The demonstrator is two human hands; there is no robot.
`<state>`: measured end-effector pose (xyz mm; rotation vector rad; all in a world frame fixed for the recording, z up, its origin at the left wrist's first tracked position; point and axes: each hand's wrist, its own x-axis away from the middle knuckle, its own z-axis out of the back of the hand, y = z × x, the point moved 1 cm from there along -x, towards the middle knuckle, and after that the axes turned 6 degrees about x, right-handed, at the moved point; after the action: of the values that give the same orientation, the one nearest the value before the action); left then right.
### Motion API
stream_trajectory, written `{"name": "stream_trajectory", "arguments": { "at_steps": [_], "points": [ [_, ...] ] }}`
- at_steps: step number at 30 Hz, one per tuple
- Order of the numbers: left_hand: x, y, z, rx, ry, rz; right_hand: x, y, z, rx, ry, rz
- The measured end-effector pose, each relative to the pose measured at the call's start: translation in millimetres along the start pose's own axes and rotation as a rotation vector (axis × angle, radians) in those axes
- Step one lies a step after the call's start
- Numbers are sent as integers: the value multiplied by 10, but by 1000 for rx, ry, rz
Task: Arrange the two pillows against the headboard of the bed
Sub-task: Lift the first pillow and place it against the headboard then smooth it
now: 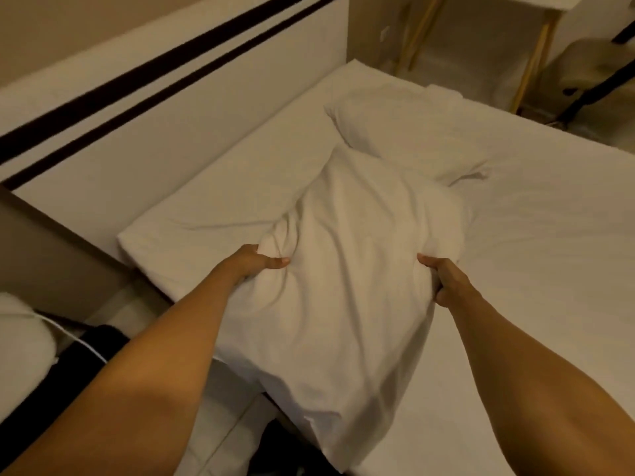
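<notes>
Both hands are gripping 1 white pillow (340,269) from opposite sides. The left hand (256,262) is clamping a bunched fold of the cover on the pillow's left edge, thumb lying on top of the fabric and the other fingers hidden underneath. The right hand (443,280) is squeezing the right edge in a closed fist, thumb pointing toward the pillow's middle, the cloth puckering under it. Both bare forearms are reaching in from the bottom of the view.

This pillow is lying lengthwise across the near corner of the bed (549,235), its near end hanging out past the mattress edge and its far end resting on the white sheet. Its cover is creasing heavily between the 2 grips.

The second pillow (405,132) is lying flat on the sheet farther away, near the far side of the mattress, with the far end of the held pillow touching or overlapping its near corner. Neither pillow is touching the headboard (165,108), which is running along the upper left as a pale panel with 2 dark horizontal stripes; a strip of bare sheet is separating both pillows from it.

Beyond the bed, at the upper right, a piece of furniture with light wooden legs (531,63) is standing on the floor; the view there is blurring too much to tell more.
</notes>
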<state>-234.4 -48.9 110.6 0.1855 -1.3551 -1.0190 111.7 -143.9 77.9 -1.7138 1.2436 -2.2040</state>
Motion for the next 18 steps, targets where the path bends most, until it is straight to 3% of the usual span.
{"name": "stream_trajectory", "arguments": {
  "at_steps": [10,18],
  "points": [
    [264,-184,1374,136,159,-43,333,-407,-1483,128,-102,75],
    [-42,-257,2576,185,154,-31,195,-555,-2719,117,-130,59]
  ]
}}
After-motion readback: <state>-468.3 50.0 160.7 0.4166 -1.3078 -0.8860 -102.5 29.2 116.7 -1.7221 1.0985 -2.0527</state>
